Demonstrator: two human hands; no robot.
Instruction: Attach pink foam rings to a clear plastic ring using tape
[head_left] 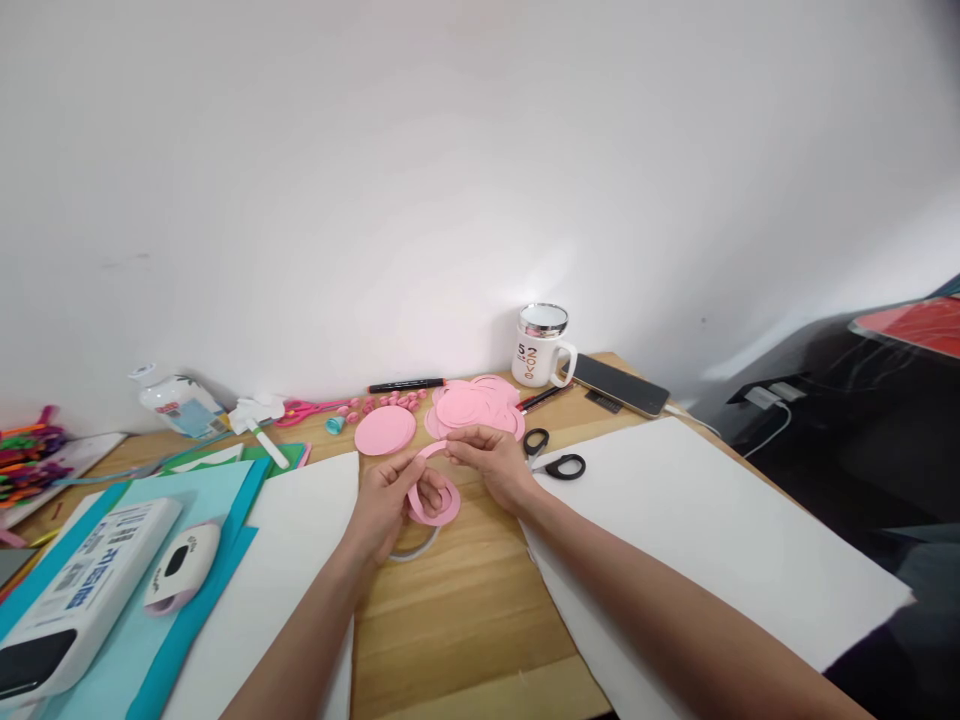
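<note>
Strip: pink paper strip (435, 508), cut as a spiral, hung in a loose coil between both hands, just above the wooden surface (465, 600).
Left hand: left hand (390, 495) carried the lower loops of the coil; grip closed on the strip, thumb on top.
Right hand: right hand (491, 460) took the strip's upper end; grip pinched shut on it, fingertips together.
Handling: judged very light, limp and easy to crease or tear. Best taken by its flat faces near an end with a light pinch, not by the thin edges.
Nearby: pink paper discs (385, 430) lay just beyond the hands; black scissors (556, 462) just beside the right hand; white mug (538, 352) and phone (619, 385) farther back by the wall.
Flanks: white sheet (712, 520) to the right, blue sheet (202, 500) to the left.
</note>
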